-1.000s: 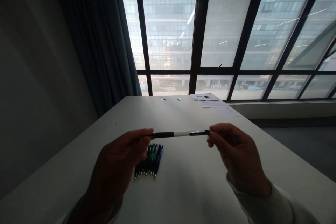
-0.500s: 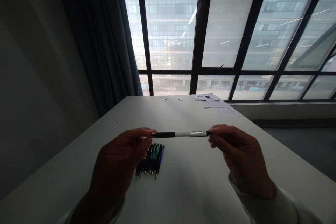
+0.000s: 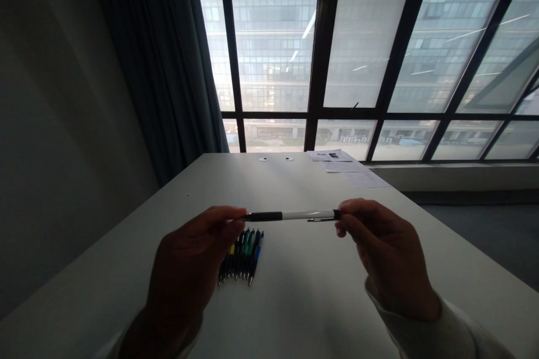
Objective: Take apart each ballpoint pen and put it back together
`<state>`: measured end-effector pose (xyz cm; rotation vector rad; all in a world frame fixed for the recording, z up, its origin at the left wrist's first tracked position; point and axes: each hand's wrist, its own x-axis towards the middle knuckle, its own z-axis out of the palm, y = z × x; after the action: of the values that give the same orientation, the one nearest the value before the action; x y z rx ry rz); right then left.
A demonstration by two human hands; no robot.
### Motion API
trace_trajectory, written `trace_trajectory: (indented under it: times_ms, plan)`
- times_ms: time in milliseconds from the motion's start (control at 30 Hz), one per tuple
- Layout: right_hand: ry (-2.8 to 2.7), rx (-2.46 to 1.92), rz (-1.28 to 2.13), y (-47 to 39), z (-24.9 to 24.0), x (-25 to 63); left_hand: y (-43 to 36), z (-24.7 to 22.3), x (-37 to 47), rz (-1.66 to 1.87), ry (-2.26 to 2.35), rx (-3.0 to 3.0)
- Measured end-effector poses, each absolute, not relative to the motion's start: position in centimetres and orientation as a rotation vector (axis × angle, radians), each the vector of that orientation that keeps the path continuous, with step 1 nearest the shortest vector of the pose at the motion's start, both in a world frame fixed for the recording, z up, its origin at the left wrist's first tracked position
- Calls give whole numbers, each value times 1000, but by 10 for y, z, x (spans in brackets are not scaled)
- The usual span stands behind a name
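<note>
Pinching its 2 ends, the left fingers (image 3: 222, 214) and right fingers (image 3: 359, 207) hold the pen (image 3: 300, 215) level between them.

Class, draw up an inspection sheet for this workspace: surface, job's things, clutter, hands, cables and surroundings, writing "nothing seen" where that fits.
Surface: white table, dimly lit.
Job's things: a white-and-black pen held level above the table; a row of pens lying side by side, tips toward the person, partly hidden by a hand; exact count unclear.
Clutter: paper sheets near the far right corner.
Hands: left hand pinches the pen's grip end; right hand pinches its clip end.
Cables: nothing seen.
Surroundings: dark curtain at left; large framed window beyond the table.
</note>
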<state>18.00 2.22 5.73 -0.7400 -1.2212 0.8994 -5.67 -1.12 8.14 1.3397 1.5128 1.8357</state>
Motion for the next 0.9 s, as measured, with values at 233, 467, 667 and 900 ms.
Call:
trace_trajectory:
  times_ms: [233, 467, 667, 900]
  plan:
    - [-1223, -720, 892, 22, 54, 179, -14, 85, -51, 1832, 1541, 1401]
    - [-1270, -698, 843, 22, 56, 178, -13, 82, -52, 1817, 1538, 1512]
    - [-1333, -734, 808, 20, 58, 178, -8, 76, -58, 1863, 1487, 1805]
    - [-1385, -735, 773, 21, 58, 179, -9, 75, -62, 1784, 1447, 2057]
